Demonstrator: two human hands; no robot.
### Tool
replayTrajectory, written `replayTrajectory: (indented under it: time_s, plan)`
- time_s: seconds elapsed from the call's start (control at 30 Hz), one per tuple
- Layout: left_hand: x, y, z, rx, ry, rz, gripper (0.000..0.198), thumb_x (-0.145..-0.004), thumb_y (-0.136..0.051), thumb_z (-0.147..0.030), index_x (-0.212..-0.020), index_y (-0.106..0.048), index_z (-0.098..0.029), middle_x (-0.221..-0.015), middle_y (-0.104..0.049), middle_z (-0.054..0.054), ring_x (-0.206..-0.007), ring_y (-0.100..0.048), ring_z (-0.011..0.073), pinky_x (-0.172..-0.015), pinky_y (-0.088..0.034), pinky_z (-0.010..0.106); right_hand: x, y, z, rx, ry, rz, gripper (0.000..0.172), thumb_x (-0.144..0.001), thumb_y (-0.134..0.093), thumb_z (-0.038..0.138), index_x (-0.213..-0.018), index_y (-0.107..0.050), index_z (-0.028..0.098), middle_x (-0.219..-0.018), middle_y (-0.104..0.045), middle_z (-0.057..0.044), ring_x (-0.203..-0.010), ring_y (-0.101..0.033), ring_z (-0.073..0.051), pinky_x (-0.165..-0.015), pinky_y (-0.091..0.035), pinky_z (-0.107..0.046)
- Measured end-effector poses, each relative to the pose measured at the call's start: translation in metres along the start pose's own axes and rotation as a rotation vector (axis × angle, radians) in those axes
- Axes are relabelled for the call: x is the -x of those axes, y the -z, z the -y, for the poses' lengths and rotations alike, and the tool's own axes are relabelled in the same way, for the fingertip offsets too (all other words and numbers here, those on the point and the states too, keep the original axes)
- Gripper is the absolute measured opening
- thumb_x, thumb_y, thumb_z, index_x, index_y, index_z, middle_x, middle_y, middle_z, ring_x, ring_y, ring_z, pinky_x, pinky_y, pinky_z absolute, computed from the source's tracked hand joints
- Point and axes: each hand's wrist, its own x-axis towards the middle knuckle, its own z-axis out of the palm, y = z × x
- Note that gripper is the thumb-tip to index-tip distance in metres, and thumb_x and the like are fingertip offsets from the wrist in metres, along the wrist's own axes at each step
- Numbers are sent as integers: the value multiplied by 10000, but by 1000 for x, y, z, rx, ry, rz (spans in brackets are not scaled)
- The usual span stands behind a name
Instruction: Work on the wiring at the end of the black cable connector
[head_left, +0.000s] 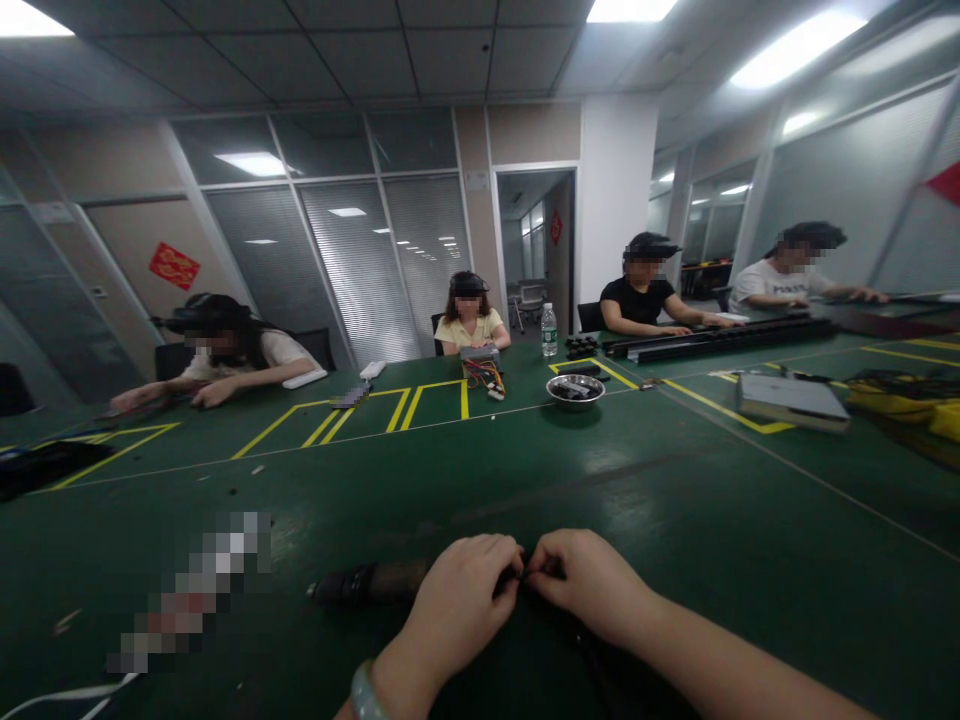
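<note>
Both my hands meet at the near edge of the green table [525, 480]. My left hand [461, 600] is closed, its fingers curled round the right end of a dark cylindrical object [371, 582] that lies on the table and sticks out to the left. My right hand [589, 580] is closed in a pinch against the left hand's fingertips, gripping a small dark part or cable between them; I cannot make out what it is. A band sits on my left wrist.
A metal bowl [575, 389] stands mid-table, a water bottle [549, 330] behind it. A grey flat box [791, 400] lies at the right, long black bars [712, 340] at the far right. Several seated people work along the far side. Yellow tape lines mark the table.
</note>
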Motion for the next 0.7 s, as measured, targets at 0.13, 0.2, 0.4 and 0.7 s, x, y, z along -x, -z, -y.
replayTrajectory:
  time_s: [0.13, 0.2, 0.4, 0.7]
  plan:
    - [0, 0, -1, -8, -37, -50, 157, -782, -562, -119, -886, -577, -236, -1047, -644, -10, -1019, -578, 188, -956, -419, 373, 0, 1, 0, 9, -12, 6, 100, -791, -631, 238, -816, -726, 224, -787, -710, 5, -708, -628, -140, -623, -406, -202]
    - [0, -1, 0, -27, -63, -90, 161, -770, -566, -110, -875, -573, -232, -1071, -646, -10, -1068, -569, 190, -1059, -349, 410, 0, 2, 0, 15, -18, 6, 98, -791, -630, 242, -809, -724, 220, -778, -708, 4, -702, -624, -140, -622, -404, -203]
    - [0, -3, -1, -36, -89, -116, 170, -772, -549, -100, -874, -575, -233, -1052, -656, -12, -1049, -576, 179, -1113, -285, 424, 0, -1, -2, 8, -18, -2, 93, -776, -632, 236, -801, -722, 226, -765, -705, 10, -685, -615, -137, -605, -392, -201]
    - [0, -2, -4, -17, -19, -60, 135, -787, -529, -139, -880, -583, -222, -1000, -647, 24, -952, -584, 204, -880, -442, 353, 0, 2, -1, 21, -11, 13, 118, -780, -621, 223, -826, -730, 221, -793, -713, -1, -706, -627, -144, -620, -406, -201]
